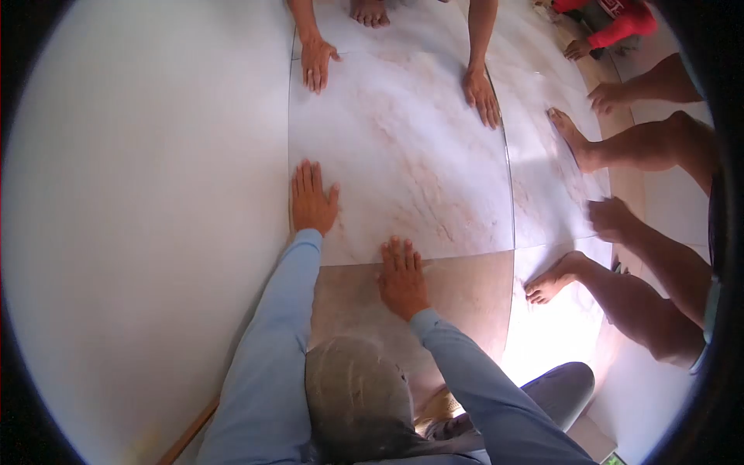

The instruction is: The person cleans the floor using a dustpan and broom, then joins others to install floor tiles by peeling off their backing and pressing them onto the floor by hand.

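A large marbled floor tile (403, 147), white with brownish veins, lies flat in front of me. My left hand (313, 203) rests palm down on its left edge beside the white wall, fingers stretched toward the far side. At the tile's near edge, my right hand (403, 280) lies flat, fingertips on the tile and palm over the brownish bare floor (465, 298). Neither hand holds anything. Opposite me, another person's hands press on the same tile: one hand (316, 66) at the far left corner, the other hand (482, 94) along the right edge.
White wall (155, 194) runs close along my left. To the right, a person's bare feet (572, 139) stand on adjoining tiles (542, 186), with hands hanging near. A person in a red sleeve (620, 29) is at the far right. A wooden stick (190, 432) leans at lower left.
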